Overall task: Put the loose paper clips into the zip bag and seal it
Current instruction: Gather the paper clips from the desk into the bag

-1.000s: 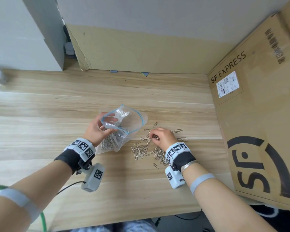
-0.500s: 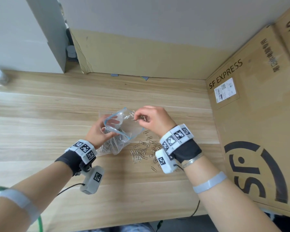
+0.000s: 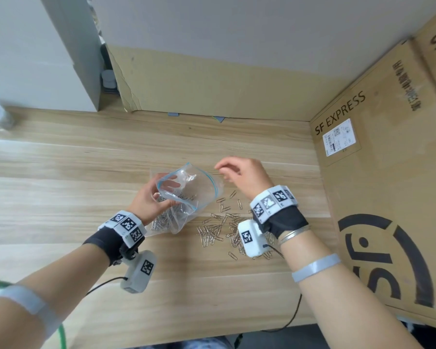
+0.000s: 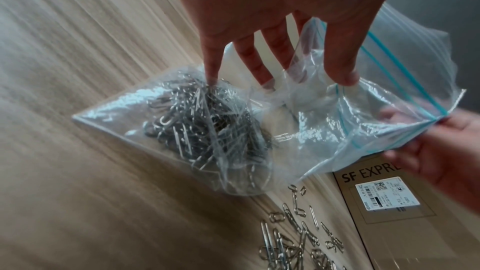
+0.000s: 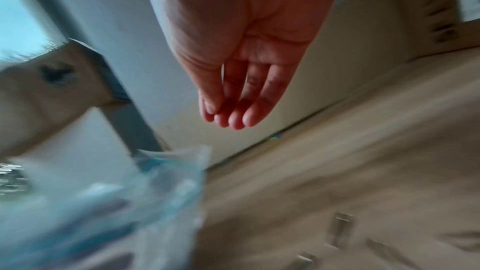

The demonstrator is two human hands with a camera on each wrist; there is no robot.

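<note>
While the left hand [image 3: 150,201] holds the zip bag [image 3: 186,197] by its mouth, thumb on the outside and fingers tucked inside the rim, the bag stays propped open above the desk [image 3: 86,159]. From the head view the blue zip line curves round in an open loop, and a dark heap of clips shows through the plastic at the bag's lower end, which rests on the desk. The left wrist view [image 4: 272,17] gives more detail: the thumb presses the near lip against the fingers, the bagged clips [image 4: 205,122] lie bunched in one corner, and the far corner of the bag's mouth sits against the right hand [image 4: 436,151] (whether it pinches that corner or only touches it I cannot tell).

From above, the right hand [image 3: 242,177] hovers just beside the bag's mouth with its fingers loosely curled and nothing visible in them. Its own wrist view [image 5: 241,69] is blurred, yet shows the fingers nearly straight and close together, empty, with the bag [image 5: 116,202] a smear below.

Loose clips [image 3: 224,227] lie scattered on the desk right of the bag, partly hidden under the right wrist in the head view; the left wrist view shows some of them [image 4: 293,239] plainly. A cardboard box [image 3: 378,172] printed SF EXPRESS stands at the desk's right edge.
</note>
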